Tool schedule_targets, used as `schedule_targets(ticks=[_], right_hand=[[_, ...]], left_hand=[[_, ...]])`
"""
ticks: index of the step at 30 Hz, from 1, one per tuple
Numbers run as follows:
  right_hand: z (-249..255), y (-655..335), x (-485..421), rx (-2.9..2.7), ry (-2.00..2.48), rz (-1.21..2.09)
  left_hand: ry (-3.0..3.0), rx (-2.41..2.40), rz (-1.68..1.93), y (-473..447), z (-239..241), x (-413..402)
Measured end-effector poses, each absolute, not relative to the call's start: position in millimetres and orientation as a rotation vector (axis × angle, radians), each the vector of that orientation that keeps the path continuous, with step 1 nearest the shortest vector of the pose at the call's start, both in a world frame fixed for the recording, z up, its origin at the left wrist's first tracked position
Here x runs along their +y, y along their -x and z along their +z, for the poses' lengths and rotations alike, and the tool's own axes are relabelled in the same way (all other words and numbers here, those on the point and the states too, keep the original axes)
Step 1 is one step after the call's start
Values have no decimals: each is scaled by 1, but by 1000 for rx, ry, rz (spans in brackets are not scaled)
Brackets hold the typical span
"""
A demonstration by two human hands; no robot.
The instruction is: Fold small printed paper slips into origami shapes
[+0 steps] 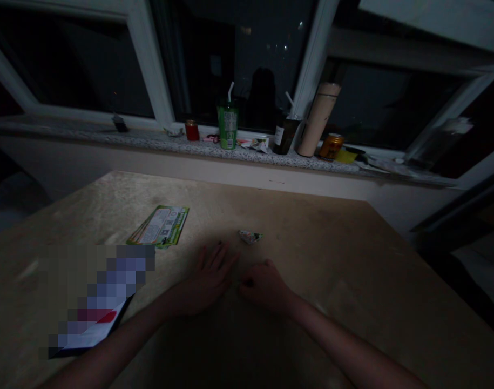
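Fingers spread, my left hand (206, 283) lies flat on the wooden table (319, 227) and shows nothing in its grasp. Beside it on the right, my right hand (265, 286) rests on the table with curled fingers; whatever may be in them is hidden in the dim light. Just beyond both hands sits a small folded piece of patterned paper or wrapper (250, 236), which neither hand touches. Farther left is a flat green-and-white printed packet (161, 227). Nearer me, left of my left forearm, a screen device (87, 332) lies partly blurred out.
Along the granite windowsill (149, 143) stand a red jar (192, 131), a green cup with a straw (228, 127), a dark cup with a straw (285, 135), a tall pink flask (318, 119) and an orange can (331, 146). Dark windows rise behind them.
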State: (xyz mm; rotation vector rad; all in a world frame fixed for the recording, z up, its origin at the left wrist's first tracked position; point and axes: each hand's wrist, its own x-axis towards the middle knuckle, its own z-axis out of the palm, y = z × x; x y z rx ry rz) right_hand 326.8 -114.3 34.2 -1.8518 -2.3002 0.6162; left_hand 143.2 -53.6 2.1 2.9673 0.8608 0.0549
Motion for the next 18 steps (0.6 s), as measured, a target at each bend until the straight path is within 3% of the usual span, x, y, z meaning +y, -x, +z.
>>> schedule_targets(ticks=[13, 18], right_hand=[[34, -333, -111, -2310, 1827, 697], [32, -350, -107, -1987, 1620, 1161]], left_hand=[[-2819, 875, 60, -143, 11, -56], [-2766, 949, 162, -148, 12, -59]])
